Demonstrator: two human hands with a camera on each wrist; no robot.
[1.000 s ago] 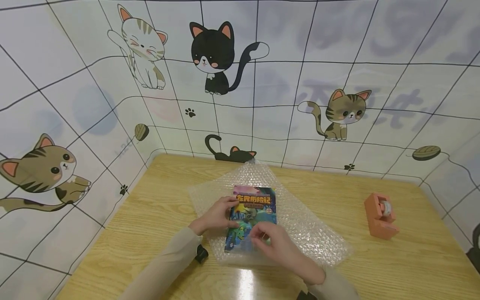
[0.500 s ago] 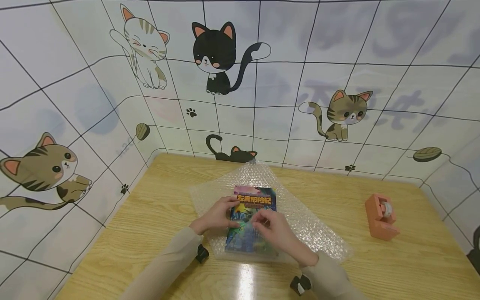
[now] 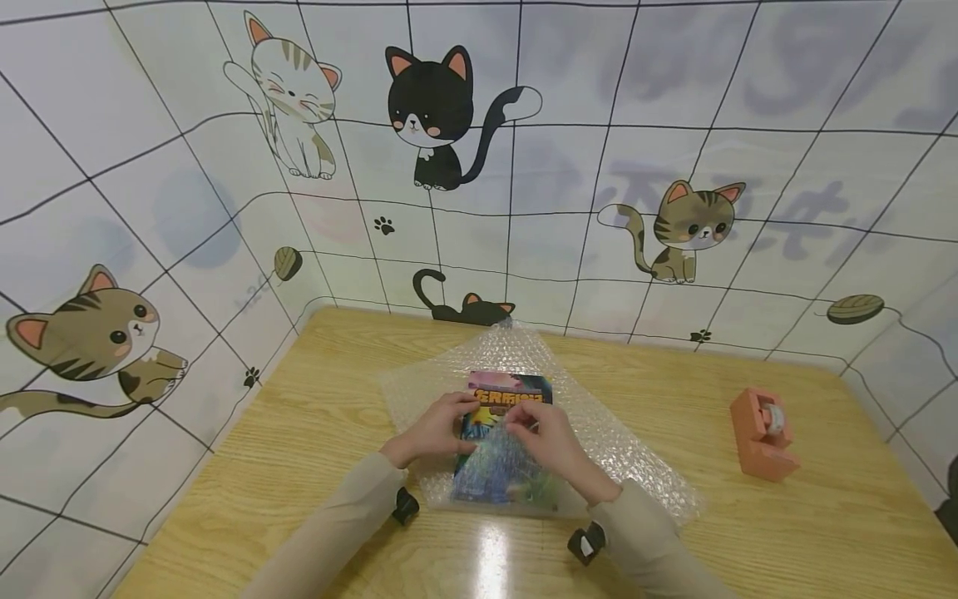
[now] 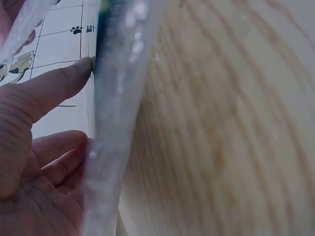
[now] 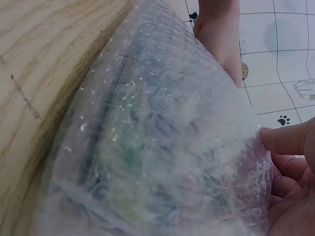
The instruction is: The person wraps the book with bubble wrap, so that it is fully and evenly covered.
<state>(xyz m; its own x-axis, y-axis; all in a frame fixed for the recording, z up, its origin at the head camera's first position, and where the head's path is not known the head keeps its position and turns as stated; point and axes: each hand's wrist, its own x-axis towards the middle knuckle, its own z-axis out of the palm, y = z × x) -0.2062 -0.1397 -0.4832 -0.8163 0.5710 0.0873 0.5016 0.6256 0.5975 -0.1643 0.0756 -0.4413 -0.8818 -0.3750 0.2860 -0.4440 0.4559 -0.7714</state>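
Note:
A colourful book lies on a sheet of bubble wrap on the table. My left hand rests on the book's left side, thumb and fingertips touching it. My right hand pinches the front corner of the wrap between thumb and fingers. It holds that flap folded over the lower cover, which shows blurred through it. In the right wrist view the lifted bubble wrap stretches from the pinching right hand. Bubble wrap partly blocks the left wrist view.
An orange tape dispenser stands on the right of the wooden table. A cloth with printed cats hangs behind and at the sides. Black cameras are strapped to both wrists.
My right hand has moved up and away over the book, drawing the bubble wrap flap farther across the cover. The left hand stays on the book's left side.

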